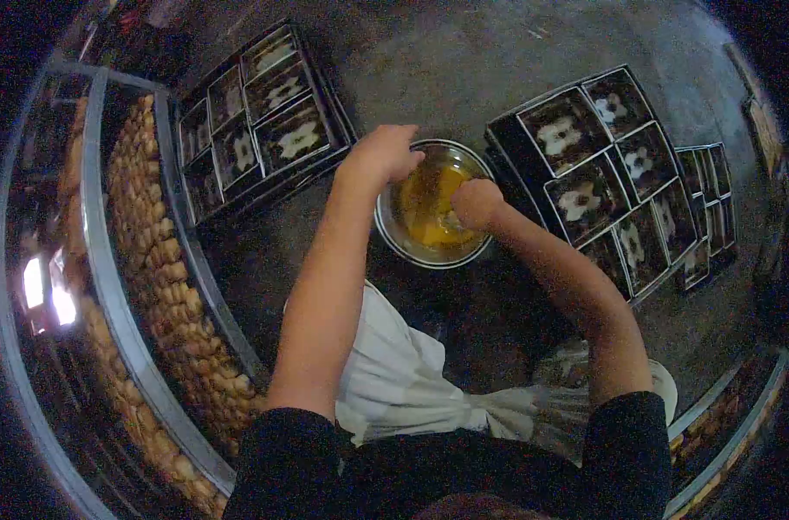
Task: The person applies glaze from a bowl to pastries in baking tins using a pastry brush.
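Observation:
A round metal bowl (386,227) stands on the floor in front of me, holding a yellow liquid (431,232). At its upper left rim is my left hand (389,152), fingers and thumb closed around the edge. Over the right side of the bowl, my right hand (478,205) makes a fist, its fingers down toward the liquid. Something pale shows just beside that fist, too blurred to name, and what the fingers hold is hidden.
Dark divided metal pan sets (254,180) lie left of the bowl, with pale patches inside their compartments. Similar pans (546,180) are stacked on the right, more (711,195) beyond. A metal-framed rack (121,286) with many round brown pieces (156,260) runs along my left.

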The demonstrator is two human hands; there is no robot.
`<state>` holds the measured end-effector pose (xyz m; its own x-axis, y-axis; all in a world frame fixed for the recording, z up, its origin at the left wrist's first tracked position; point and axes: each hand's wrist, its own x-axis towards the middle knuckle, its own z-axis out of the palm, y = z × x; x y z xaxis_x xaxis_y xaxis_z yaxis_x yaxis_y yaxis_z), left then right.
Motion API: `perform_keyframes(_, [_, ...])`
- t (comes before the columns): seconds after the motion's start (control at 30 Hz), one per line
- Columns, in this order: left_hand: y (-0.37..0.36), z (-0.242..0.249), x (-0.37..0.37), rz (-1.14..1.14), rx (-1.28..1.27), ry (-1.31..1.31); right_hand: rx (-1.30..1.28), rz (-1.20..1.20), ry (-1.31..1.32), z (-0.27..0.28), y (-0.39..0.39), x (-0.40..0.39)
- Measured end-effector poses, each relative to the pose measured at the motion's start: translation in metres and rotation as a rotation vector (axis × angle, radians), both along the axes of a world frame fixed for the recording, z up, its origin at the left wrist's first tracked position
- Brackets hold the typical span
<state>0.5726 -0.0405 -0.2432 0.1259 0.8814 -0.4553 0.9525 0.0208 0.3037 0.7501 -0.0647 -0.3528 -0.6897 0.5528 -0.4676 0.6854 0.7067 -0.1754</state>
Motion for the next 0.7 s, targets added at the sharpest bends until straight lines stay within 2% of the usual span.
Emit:
perform_keyframes(0.13, [0.013,-0.011,0.016,-0.078,0.076,-0.015,-0.135,-0.046,0.131,0.034,0.017,0.034])
perform_keyframes(0.23, [0.027,-0.010,0.037,-0.078,0.200,-0.100,-0.197,-0.026,0.363,0.049,0.029,0.071])
perform_keyframes(0.3, [0.037,-0.004,0.057,-0.073,0.327,-0.190,-0.403,-0.248,0.431,0.061,0.028,0.105])
perform_keyframes(0.33, [0.040,-0.005,0.068,-0.066,0.498,-0.221,-0.461,-0.346,0.479,0.065,0.027,0.124])
perform_keyframes(0.37, [0.043,-0.004,0.079,-0.062,0.539,-0.286,-0.513,-0.445,0.529,0.068,0.024,0.144])
perform_keyframes(0.43, [0.049,0.003,0.104,-0.050,0.607,-0.418,-0.559,-0.483,0.638,0.073,0.020,0.187])
perform_keyframes(0.5, [0.060,-0.011,0.128,-0.063,0.658,-0.469,-0.622,-0.570,0.777,0.087,0.012,0.230])
perform_keyframes(0.53, [0.062,-0.014,0.141,-0.082,0.685,-0.489,-0.722,-0.720,0.810,0.097,0.005,0.253])
perform_keyframes(0.63, [0.057,-0.018,0.188,-0.145,0.683,-0.513,-0.763,-1.091,0.845,0.120,-0.013,0.327])
perform_keyframes(0.67, [0.052,-0.019,0.205,-0.166,0.670,-0.511,-0.524,-1.011,0.964,0.107,-0.020,0.361])
perform_keyframes(0.7, [0.046,-0.024,0.220,-0.230,0.684,-0.503,-0.501,-1.113,0.982,0.109,-0.025,0.385])
